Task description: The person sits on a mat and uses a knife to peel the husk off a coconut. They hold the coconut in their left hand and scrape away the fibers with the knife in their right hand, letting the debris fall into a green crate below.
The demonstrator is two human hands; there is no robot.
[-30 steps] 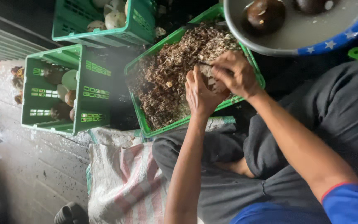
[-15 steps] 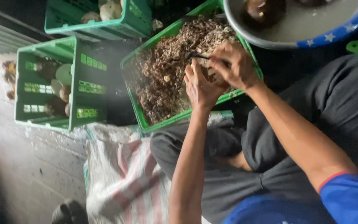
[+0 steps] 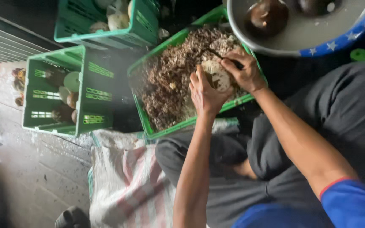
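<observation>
My left hand [image 3: 205, 95] cups a pale round husked fruit [image 3: 217, 75] over the green crate of peelings [image 3: 178, 126]. My right hand [image 3: 243, 71], just beside it, pinches a dark blade [image 3: 216, 55] whose length runs across the fruit's top.

Produce-prep yard: green crates [image 3: 85, 90], husk scraps, metal basin [image 3: 300, 36], wet floor [image 3: 34, 177].

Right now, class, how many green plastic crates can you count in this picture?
3. One crate stands at the left with round fruits, one sits at the top left, and one full of brown shavings lies under the hands. Others may be out of view.
</observation>
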